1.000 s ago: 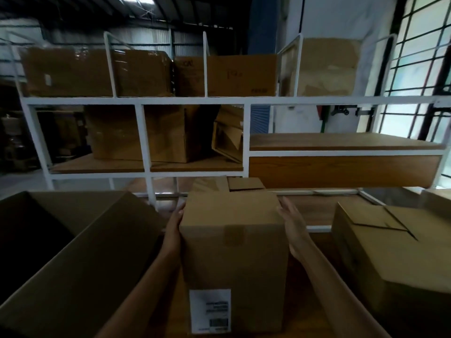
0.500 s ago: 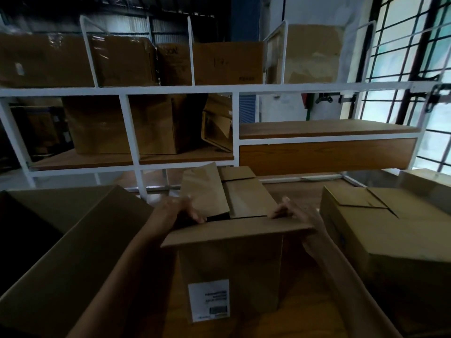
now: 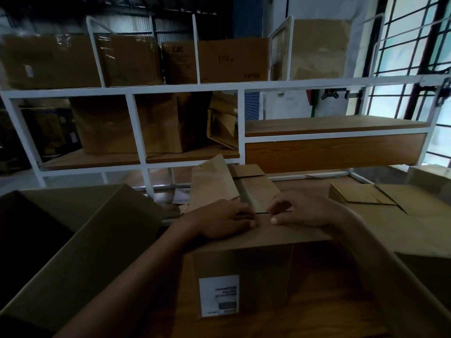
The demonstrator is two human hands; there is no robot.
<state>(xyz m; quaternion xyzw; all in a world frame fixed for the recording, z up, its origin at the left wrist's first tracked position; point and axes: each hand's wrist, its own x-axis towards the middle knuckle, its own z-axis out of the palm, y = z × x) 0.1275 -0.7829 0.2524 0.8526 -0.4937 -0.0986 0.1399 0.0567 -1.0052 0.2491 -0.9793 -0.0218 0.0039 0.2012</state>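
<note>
Your left hand and right hand sit side by side on top of the cardboard box, their fingertips close together but not quite touching. On each hand the fingers are bent over the far edge of the near flap and the thumb lies on top of it, so both hands pinch that edge. The box stands upright on the wooden table, right under your palms. A white label is on its front face, below your left wrist. Just past your fingertips is a dark slit, then the far flap sloping away. A side flap sticks up beyond your left fingers. A large open box lies well to the left of your left hand. A closed box with tucked flaps sits near your right hand, on its right. Far beyond your fingers stands a white shelf rack that holds more boxes.
</note>
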